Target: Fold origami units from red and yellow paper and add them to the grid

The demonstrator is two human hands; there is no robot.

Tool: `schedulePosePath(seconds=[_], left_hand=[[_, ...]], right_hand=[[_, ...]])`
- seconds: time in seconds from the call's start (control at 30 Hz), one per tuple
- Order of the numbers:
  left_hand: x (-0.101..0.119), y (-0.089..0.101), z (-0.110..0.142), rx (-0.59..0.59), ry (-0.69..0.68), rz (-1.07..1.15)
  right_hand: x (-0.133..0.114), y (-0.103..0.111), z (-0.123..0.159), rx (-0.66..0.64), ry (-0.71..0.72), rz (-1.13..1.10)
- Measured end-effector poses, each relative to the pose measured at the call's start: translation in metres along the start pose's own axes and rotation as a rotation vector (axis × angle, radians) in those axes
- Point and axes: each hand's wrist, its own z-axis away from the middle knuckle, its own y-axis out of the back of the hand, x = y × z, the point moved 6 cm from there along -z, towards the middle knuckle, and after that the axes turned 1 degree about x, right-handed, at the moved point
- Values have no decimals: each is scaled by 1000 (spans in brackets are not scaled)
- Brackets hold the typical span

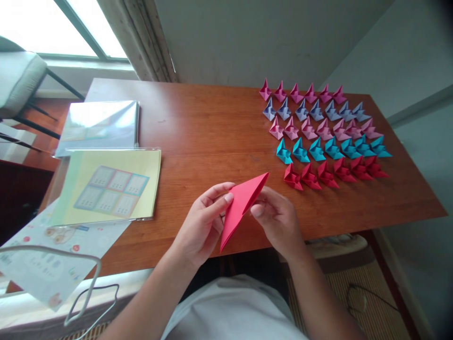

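Note:
A sheet of red origami paper (240,200), folded into a triangle with its layers slightly parted along the right edge, is held over the table's front edge. My left hand (205,222) pinches its left side, thumb on top and fingers underneath. At the right edge, my right hand (278,217) has its fingers curled, partly hidden behind the paper, with the thumb beside the parted layers. Folded red paper pieces (327,174) stand in a row to the right, the nearest of several rows.
Behind the red row stand turquoise pieces (333,148), pink pieces (323,129), lilac pieces (316,111) and magenta pieces (310,93). On the left lie a yellow paper pack (148,189), a pale pack (102,123) and a printed sheet (63,255). A white cable (94,278) curves nearby.

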Motion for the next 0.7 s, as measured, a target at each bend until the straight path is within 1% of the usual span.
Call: schedulePosePath(seconds=[0.33,0.47,0.6,0.7], left_hand=[[-2,0,2,39,44,18],[-1,0,4,54,20,-25],[3,0,5,42,-49,-67],[3,1,5,40,-52,-68]], right_hand=[[-4,1,-2,37,19,-1],[-4,3,-2,56,9,12],[-6,3,-1,50,-2,31],[-8,2,1,60,-12,61]])
